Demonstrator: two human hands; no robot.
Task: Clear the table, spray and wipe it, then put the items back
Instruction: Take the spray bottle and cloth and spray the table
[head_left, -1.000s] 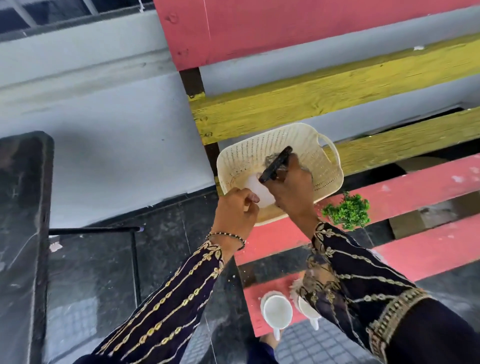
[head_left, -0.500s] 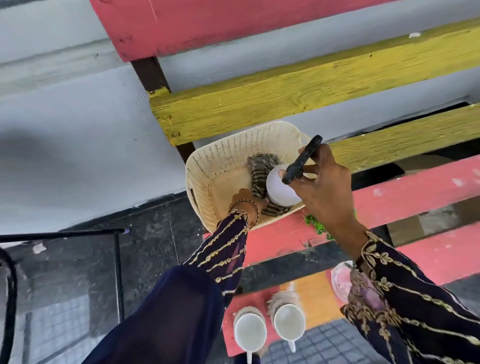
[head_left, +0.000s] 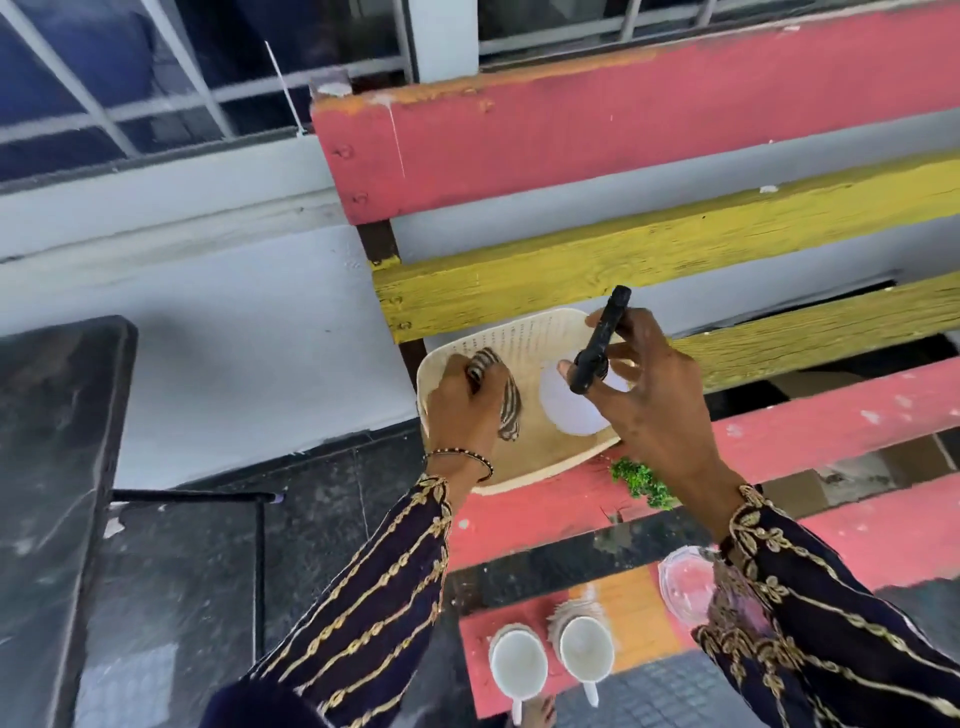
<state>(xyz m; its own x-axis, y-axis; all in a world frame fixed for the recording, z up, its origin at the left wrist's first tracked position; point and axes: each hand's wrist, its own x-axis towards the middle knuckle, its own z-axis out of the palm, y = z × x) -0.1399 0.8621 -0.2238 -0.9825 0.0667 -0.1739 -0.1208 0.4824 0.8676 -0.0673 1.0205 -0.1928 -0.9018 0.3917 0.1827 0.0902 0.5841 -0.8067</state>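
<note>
A cream perforated basket (head_left: 535, 338) sits on the red bench seat (head_left: 831, 415). Inside it lie a brown striped cloth (head_left: 509, 402) and a white spray bottle (head_left: 566, 410) with a black trigger head (head_left: 602, 338). My left hand (head_left: 462, 410) is closed on the cloth at the basket's left side. My right hand (head_left: 654, 395) grips the black head, with the white body below it still inside the basket. The bottle's lower part is partly hidden by my fingers.
Two white cups (head_left: 518, 665) (head_left: 584, 649) stand on the bench's near edge. A clear glass bowl (head_left: 683, 584) sits beside my right sleeve, and a small green plant (head_left: 641, 480) is by the basket. The dark table (head_left: 47, 467) is at the left, across a dark tiled floor.
My left hand has moved to the basket's left side and closed on the striped cloth, drawing it away from the bottle. My right hand keeps its hold on the black head. The view tilted up.
</note>
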